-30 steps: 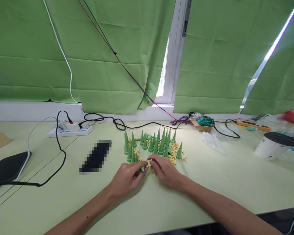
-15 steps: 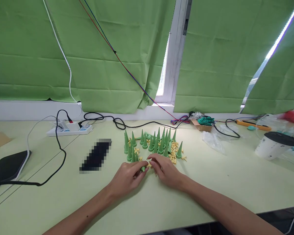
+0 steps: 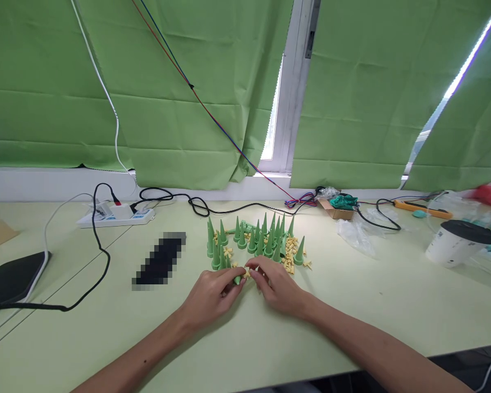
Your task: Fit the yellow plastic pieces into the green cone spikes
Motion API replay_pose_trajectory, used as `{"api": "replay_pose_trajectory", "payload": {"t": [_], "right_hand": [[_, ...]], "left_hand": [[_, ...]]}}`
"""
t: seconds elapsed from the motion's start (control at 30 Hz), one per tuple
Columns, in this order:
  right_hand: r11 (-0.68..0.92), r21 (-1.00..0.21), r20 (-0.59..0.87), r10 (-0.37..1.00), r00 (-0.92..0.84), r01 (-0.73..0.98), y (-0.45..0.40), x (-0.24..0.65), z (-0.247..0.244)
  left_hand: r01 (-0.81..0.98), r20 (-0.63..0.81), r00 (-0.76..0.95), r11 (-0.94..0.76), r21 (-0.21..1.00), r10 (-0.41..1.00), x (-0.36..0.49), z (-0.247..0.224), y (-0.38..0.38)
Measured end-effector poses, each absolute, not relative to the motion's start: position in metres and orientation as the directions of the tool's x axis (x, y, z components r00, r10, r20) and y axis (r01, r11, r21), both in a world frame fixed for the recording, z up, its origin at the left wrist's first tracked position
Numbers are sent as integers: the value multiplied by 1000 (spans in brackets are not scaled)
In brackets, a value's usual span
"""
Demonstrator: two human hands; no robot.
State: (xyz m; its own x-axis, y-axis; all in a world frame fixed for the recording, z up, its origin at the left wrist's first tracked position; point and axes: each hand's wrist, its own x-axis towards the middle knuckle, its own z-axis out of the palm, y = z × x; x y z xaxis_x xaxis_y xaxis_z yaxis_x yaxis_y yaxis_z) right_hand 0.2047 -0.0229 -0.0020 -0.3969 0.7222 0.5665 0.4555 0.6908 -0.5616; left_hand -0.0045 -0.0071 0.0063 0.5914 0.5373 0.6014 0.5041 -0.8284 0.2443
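Your left hand (image 3: 213,295) pinches a small green plastic cone (image 3: 238,280) lying sideways just above the pale green table (image 3: 352,305), your right hand (image 3: 276,286) nips a tiny yellow plastic piece (image 3: 246,275) at its base, upright green cones (image 3: 253,243) and scattered yellow pieces (image 3: 291,261) just beyond.

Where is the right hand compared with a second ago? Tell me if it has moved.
No. The right hand has kept its place just in front of the standing green cones, still meeting the left hand at the small green piece.
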Motion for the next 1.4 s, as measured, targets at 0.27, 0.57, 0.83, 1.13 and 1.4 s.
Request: {"api": "replay_pose_trajectory", "payload": {"t": [0.27,0.57,0.83,1.13,1.4], "right_hand": [[684,-558,544,729,-416,470,-21,205,-3],[706,-554,573,708,-414,441,-23,205,-1],[697,-536,554,717,-424,477,-20,206,-5],[677,-561,535,736,-415,476,-21,205,-4],[688,-565,545,725,-421,455,-22,205,-3]], "left_hand": [[494,590,611,-836,238,528,-4,8,-9],[500,587,602,-829,251,541,-4,6,-7],[490,567,624,-834,253,538,-4,8,-8],[486,576,620,-837,251,533,-3,5,-6],[490,584,611,-835,250,534,-5,6,-8]]}}
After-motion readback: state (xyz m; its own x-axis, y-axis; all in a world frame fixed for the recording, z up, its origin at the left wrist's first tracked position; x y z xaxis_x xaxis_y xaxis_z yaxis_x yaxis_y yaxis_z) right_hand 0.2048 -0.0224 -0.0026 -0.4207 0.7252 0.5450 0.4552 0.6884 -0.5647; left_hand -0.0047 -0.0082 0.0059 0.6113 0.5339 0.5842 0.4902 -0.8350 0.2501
